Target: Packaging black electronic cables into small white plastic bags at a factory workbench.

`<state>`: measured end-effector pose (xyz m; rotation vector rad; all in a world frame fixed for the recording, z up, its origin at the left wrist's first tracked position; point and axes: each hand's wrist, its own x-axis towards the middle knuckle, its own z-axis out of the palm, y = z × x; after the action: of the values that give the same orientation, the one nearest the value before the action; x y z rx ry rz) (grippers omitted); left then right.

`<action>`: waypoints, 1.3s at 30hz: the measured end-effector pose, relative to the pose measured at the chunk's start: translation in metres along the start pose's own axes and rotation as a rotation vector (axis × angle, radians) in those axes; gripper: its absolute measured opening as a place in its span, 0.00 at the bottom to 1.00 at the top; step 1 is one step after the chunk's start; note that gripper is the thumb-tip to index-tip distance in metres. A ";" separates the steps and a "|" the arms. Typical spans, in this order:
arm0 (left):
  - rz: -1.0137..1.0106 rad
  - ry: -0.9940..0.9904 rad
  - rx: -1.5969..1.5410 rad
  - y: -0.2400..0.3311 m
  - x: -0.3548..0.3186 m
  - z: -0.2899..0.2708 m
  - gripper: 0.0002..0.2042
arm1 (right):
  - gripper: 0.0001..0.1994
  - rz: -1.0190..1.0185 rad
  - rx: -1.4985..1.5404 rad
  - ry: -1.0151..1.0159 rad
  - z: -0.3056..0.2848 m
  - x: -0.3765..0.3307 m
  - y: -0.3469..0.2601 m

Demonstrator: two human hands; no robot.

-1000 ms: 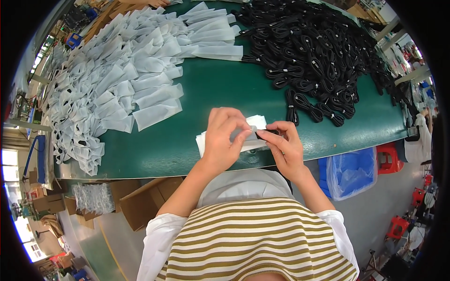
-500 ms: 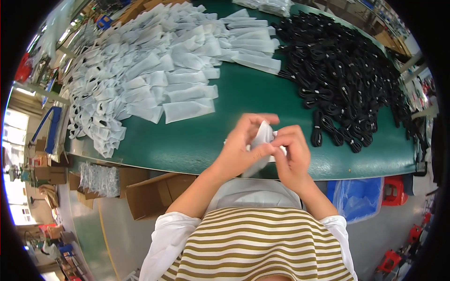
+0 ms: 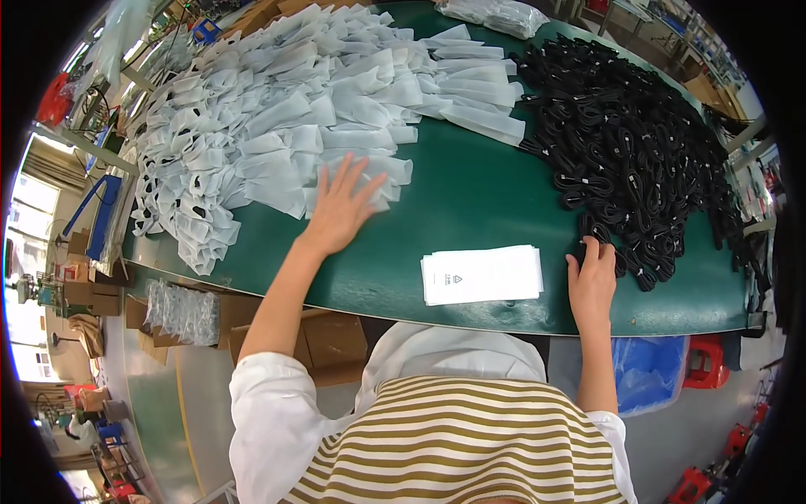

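Note:
My left hand lies with its fingers spread over the near edge of a wide pile of translucent white pouches, on top of the nearest one. At the near edge of the heap of coiled black cables, my right hand has thumb and fingers around one coiled cable. Its fingertips are partly hidden by the cable. Between my hands a flat stack of white printed slips rests on the green table.
Clear plastic packs lie at the table's far edge. Below the near edge are an open cardboard box, a blue lined bin and a red stool. Another box holds plastic-wrapped items.
Both hands have parted from the white pouch they held together. The left moved out to the pouch pile, the right to the cables. The slips beneath are now uncovered.

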<state>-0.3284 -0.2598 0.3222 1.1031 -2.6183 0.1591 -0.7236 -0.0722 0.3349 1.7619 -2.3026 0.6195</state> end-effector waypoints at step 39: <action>0.097 0.011 -1.046 0.209 0.041 0.000 0.05 | 0.12 0.059 0.841 -0.488 -0.039 -0.032 -0.006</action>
<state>-0.5048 -0.1412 0.3376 0.5669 -2.1849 -1.0447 -0.7136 -0.0282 0.3591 2.4075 -2.6196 1.4816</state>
